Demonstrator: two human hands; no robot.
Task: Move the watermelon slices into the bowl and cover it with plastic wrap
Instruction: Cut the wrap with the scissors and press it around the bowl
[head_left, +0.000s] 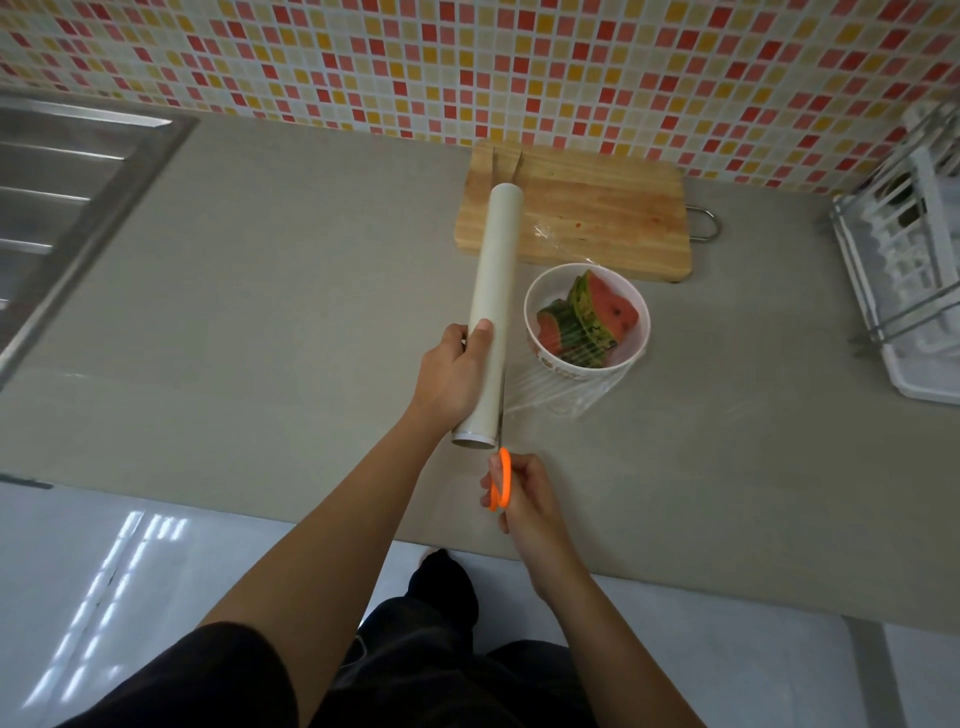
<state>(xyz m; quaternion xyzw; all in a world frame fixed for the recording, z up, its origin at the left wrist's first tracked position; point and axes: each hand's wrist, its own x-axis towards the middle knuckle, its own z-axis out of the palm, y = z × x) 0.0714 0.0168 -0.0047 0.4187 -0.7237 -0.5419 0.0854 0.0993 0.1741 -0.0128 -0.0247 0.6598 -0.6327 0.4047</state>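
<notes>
Lengthwise, the long cream plastic-wrap roll (493, 312) runs near to far, left hand (452, 379) clamped around it; right hand (522, 491) grips orange-handled scissors (500, 480), blades pointing far, left of the white round bowl (587, 325) holding watermelon slices (589, 317).

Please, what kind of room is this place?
Most likely a home kitchen: a steel sink is set into the counter, a wooden cutting board lies by the mosaic tile wall, and a dish rack stands at the right.

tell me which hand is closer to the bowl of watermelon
Left. The left hand grips the plastic wrap roll just left of the bowl; the right hand holds the orange scissors farther off, toward the counter's near edge.
</notes>
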